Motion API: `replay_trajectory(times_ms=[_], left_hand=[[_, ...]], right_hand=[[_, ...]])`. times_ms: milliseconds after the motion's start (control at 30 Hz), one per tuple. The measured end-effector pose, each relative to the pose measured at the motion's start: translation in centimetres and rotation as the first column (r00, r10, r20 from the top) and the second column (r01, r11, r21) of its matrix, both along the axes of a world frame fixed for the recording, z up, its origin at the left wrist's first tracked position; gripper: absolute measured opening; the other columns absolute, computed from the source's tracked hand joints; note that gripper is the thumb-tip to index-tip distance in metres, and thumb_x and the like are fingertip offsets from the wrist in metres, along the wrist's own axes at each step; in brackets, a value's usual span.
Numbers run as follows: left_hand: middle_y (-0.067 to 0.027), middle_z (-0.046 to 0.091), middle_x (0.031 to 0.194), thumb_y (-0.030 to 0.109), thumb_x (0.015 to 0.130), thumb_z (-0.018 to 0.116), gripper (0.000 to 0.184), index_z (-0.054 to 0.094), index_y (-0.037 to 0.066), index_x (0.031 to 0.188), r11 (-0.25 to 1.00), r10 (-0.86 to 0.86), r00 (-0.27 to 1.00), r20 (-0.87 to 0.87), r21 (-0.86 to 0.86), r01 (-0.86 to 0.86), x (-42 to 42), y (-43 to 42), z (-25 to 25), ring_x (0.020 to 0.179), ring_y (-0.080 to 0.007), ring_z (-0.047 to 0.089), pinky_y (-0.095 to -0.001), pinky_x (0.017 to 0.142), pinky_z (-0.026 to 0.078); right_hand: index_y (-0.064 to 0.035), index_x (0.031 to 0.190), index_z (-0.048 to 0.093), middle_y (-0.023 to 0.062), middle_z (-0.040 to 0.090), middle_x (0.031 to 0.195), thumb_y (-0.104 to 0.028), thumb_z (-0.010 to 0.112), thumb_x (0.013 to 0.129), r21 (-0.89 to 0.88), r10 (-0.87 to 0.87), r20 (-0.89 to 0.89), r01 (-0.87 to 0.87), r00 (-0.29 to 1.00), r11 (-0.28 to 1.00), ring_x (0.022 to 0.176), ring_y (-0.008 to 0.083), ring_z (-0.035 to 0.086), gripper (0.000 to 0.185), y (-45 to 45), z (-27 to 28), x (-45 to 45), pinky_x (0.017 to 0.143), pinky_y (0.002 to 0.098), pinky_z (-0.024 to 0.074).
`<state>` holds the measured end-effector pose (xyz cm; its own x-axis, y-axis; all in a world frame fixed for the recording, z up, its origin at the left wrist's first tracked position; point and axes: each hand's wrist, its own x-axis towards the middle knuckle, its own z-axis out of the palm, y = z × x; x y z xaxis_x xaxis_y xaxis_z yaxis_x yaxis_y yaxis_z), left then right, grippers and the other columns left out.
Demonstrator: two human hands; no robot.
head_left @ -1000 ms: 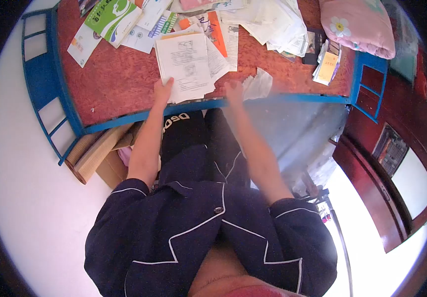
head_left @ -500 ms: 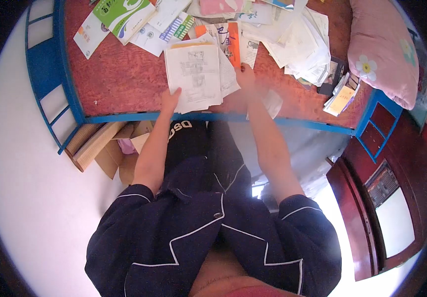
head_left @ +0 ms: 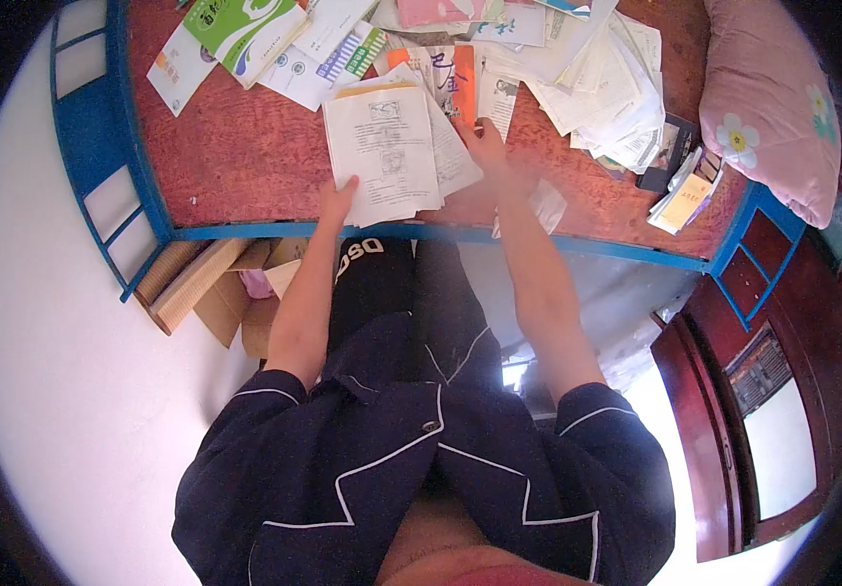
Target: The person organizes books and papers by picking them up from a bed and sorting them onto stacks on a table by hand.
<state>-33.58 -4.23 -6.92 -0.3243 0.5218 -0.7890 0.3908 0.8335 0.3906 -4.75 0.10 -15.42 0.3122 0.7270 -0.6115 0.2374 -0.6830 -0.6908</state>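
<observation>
A stack of printed white sheets (head_left: 382, 161) extends over the bed board's front edge, with small diagrams on its top page. My left hand (head_left: 339, 202) is closed on the stack's lower left edge, thumb on top. More sheets (head_left: 455, 161) stick out on the stack's right side. Behind them lies an orange booklet (head_left: 455, 83) with large dark characters, partly covered by the papers. My right hand (head_left: 485, 151) is at the booklet's lower right corner, thumb and fingers closed about it; the fingertips are partly hidden.
The reddish board (head_left: 245, 166) has a blue metal frame (head_left: 597, 242). Green-and-white booklets (head_left: 250, 34) lie at the back left, loose papers (head_left: 607, 107) at the right. A pink pillow (head_left: 773, 107) and small booklets (head_left: 685, 200) are farther right. Cardboard (head_left: 216, 313) stands below.
The view has shifted slightly, so things at the right appear farther right. My left hand keeps its hold on the stack. My right hand stays by the orange booklet, its fingers showing more clearly.
</observation>
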Motion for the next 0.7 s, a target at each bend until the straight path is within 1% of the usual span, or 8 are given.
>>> replay_trajectory(times_ms=[67, 200, 267, 367, 433, 533, 633, 700], left_hand=[[-0.014, 0.069, 0.097, 0.021, 0.085, 0.066, 0.033, 0.064, -0.003, 0.107, 0.999, 0.01, 1.0, 0.002, 0.042, -0.01, -1.8, -2.0, -2.9, 0.085, -0.0209, 0.065, -0.0335, 0.075, 0.05], [-0.0149, 0.069, 0.097, 0.023, 0.084, 0.067, 0.034, 0.065, -0.003, 0.106, 0.979, -0.021, 0.996, -0.081, 0.199, 0.037, -3.9, -4.5, -3.1, 0.085, -0.0233, 0.066, -0.0346, 0.076, 0.05], [-0.0146, 0.069, 0.097, 0.022, 0.084, 0.067, 0.034, 0.065, -0.003, 0.106, 0.971, 0.043, 0.998, -0.049, 0.238, -0.03, -5.0, -5.9, -3.4, 0.085, -0.0229, 0.066, -0.0344, 0.076, 0.05], [-0.0138, 0.069, 0.097, 0.021, 0.084, 0.067, 0.034, 0.064, -0.003, 0.108, 0.962, 0.135, 0.99, 0.042, 0.232, -0.141, -4.8, -6.6, -1.2, 0.085, -0.022, 0.065, -0.034, 0.076, 0.05], [-0.0133, 0.069, 0.097, 0.02, 0.085, 0.067, 0.034, 0.063, -0.004, 0.108, 0.964, 0.165, 0.982, 0.096, 0.196, -0.181, -5.4, -7.2, -1.7, 0.085, -0.0214, 0.065, -0.0337, 0.076, 0.05], [-0.0122, 0.069, 0.097, 0.017, 0.085, 0.066, 0.031, 0.063, -0.004, 0.108, 0.961, 0.173, 0.975, 0.142, 0.19, -0.199, -5.5, -7.8, -2.3, 0.086, -0.02, 0.064, -0.0328, 0.077, 0.05], [-0.0118, 0.069, 0.096, 0.017, 0.086, 0.064, 0.03, 0.064, -0.005, 0.107, 0.961, 0.128, 0.987, 0.099, 0.234, -0.148, -3.6, -8.3, -0.7, 0.088, -0.0195, 0.064, -0.0327, 0.077, 0.049], [-0.0138, 0.069, 0.096, 0.017, 0.086, 0.063, 0.029, 0.064, -0.005, 0.104, 0.927, 0.131, 0.976, 0.176, 0.326, -0.184, -3.0, -8.5, -1.6, 0.089, -0.0211, 0.064, -0.0338, 0.078, 0.048]], right_hand=[[0.0029, 0.088, 0.056, 0.0208, 0.065, 0.085, -0.036, 0.069, 0.081, -0.02, 0.21, 0.044, -0.21, 0.977, 0.978, 0.078, 0.0345, 0.063, 0.042, 0.8, 3.3, 0.0, 0.067, 0.0394, 0.0481], [0.0019, 0.087, 0.055, 0.022, 0.061, 0.084, -0.026, 0.068, 0.081, 0.172, 0.071, 0.074, -0.083, 0.995, 0.982, 0.081, 0.0367, 0.059, 0.032, 0.1, 6.6, -1.4, 0.072, 0.0422, 0.0463], [0.0004, 0.091, 0.053, 0.0215, 0.055, 0.086, -0.019, 0.068, 0.078, 0.276, 0.127, 0.329, -0.224, 0.936, 0.935, 0.085, 0.0392, 0.053, 0.028, 0.1, 10.8, -2.0, 0.075, 0.0462, 0.0437], [-0.0012, 0.096, 0.051, 0.0204, 0.049, 0.09, -0.016, 0.067, 0.077, 0.321, 0.157, 0.517, -0.361, 0.841, 0.875, 0.089, 0.0391, 0.049, 0.029, -0.9, 13.6, -3.8, 0.077, 0.0484, 0.0421], [-0.0027, 0.097, 0.051, 0.0194, 0.048, 0.094, -0.011, 0.068, 0.073, 0.337, 0.176, 0.541, -0.403, 0.823, 0.851, 0.092, 0.0383, 0.05, 0.03, -2.1, 14.1, -5.1, 0.077, 0.0481, 0.0436], [-0.0056, 0.1, 0.054, 0.0157, 0.051, 0.096, -0.011, 0.069, 0.067, 0.219, 0.361, 0.56, -0.553, 0.746, 0.804, 0.095, 0.0351, 0.051, 0.037, -4.4, 12.8, -7.0, 0.081, 0.0461, 0.0445], [-0.0064, 0.103, 0.057, 0.0147, 0.054, 0.099, -0.016, 0.07, 0.068, 0.161, 0.47, 0.617, -0.685, 0.631, 0.71, 0.099, 0.0337, 0.052, 0.039, -6.7, 10.2, -9.4, 0.082, 0.0465, 0.0445], [-0.0058, 0.101, 0.057, 0.0147, 0.056, 0.099, -0.016, 0.069, 0.071, 0.104, 0.507, 0.586, -0.678, 0.633, 0.728, 0.099, 0.0344, 0.053, 0.034, -7.5, 10.9, -10.8, 0.082, 0.0461, 0.0446]])
